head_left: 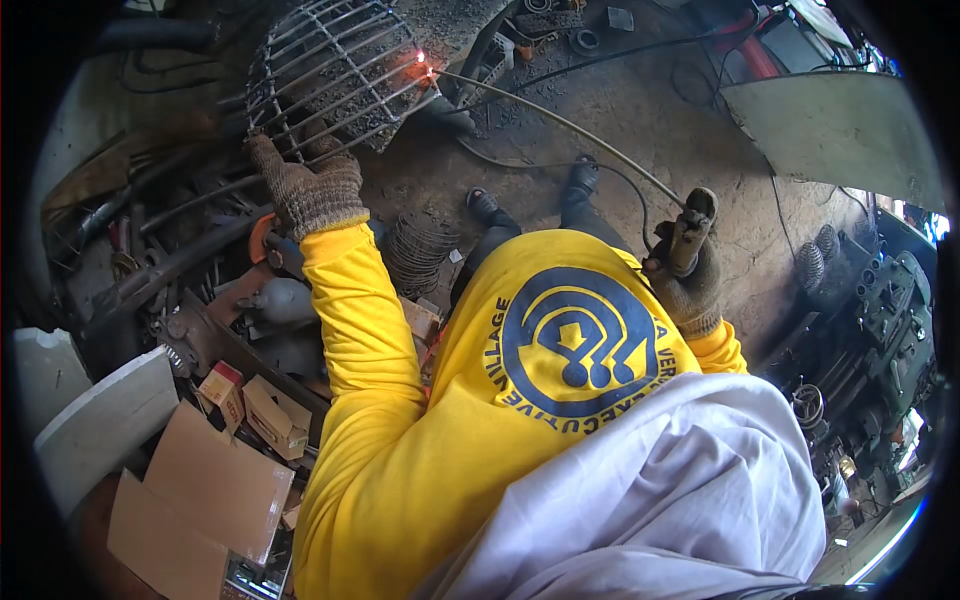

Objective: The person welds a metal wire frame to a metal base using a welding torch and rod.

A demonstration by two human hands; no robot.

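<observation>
Round metal grate (350,68) is far left, over the bench (455,40). Left hand (312,188), gloved: grip closed on the grate's near rim. Right hand (688,285), also gloved, well apart on the right: grip wrapped round an electrode holder (690,238). Long welding rod (560,120) runs from holder toward far left, tip at the grate's right edge, glowing orange-red there. Wire coil (418,258) right of and nearer than left hand. Cardboard (215,475) near left, machine with handwheel (880,345) near right.
</observation>
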